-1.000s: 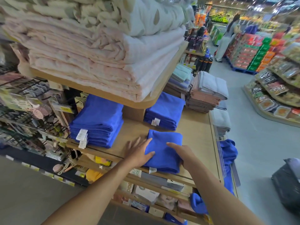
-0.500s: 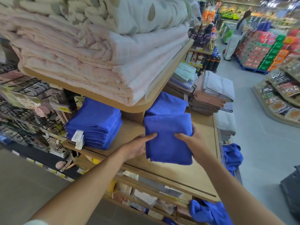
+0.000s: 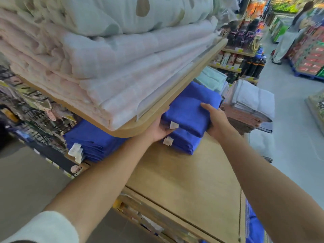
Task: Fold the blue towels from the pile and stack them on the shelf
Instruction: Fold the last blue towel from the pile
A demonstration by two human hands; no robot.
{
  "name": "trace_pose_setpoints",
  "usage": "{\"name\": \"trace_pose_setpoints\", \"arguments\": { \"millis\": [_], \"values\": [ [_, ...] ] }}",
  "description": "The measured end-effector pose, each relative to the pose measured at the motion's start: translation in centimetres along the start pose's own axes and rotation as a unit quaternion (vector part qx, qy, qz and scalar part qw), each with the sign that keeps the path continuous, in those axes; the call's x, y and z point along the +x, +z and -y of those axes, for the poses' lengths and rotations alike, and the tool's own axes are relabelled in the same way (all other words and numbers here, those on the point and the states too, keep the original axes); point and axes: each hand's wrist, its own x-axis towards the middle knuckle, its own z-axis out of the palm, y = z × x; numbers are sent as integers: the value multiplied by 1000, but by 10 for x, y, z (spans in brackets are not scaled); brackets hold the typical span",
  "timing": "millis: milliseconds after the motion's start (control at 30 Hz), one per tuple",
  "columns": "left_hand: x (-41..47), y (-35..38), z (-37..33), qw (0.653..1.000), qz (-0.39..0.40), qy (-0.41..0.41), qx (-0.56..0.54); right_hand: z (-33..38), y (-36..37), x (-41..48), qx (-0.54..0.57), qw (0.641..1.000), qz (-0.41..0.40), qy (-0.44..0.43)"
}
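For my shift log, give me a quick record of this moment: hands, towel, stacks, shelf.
left hand: grips folded blue towel's left edge
right hand: grips its right edge
towel position: on or just above right blue stack, beneath upper shelf
left blue stack: untouched, tags facing front
lower shelf: wooden, bears both stacks

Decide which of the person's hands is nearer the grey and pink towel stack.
Right. The right hand grips the folded blue towel just left of the grey and pink stack; the left hand holds the towel's opposite side, farther away.
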Motion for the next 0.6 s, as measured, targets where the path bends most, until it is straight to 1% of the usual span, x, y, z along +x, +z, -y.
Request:
{"name": "trace_pose_setpoints", "arguments": {
  "millis": [67,100,133,333,400,433,467,500,533,567,600],
  "values": [
    [11,-3,12,998,-63,-23,-13,-18,-2,20,-104,992,-24,60],
    [15,-6,20,995,-90,-36,-11,-30,-5,27,-141,986,-33,79],
    [18,-10,28,993,-107,-42,-13,-40,-10,33,-154,984,-40,84],
    [28,-16,44,990,-136,3,-22,-57,-28,45,-170,985,-31,14],
    [24,-15,45,990,-140,11,6,-58,-34,41,-158,987,-14,11],
    [21,-16,49,985,-162,15,52,-57,-38,35,-156,988,-6,10],
    [17,-17,55,972,-198,29,120,-56,-44,29,-159,987,1,7],
    [12,-18,64,948,-242,59,197,-56,-54,22,-167,986,4,1],
    [5,-19,76,920,-272,105,263,-55,-67,14,-181,983,5,-13],
    [-3,-18,91,891,-272,158,328,-54,-83,6,-198,980,3,-31],
    [-13,-16,109,859,-240,204,403,-55,-103,-5,-218,975,-2,-51]
  ]
}}
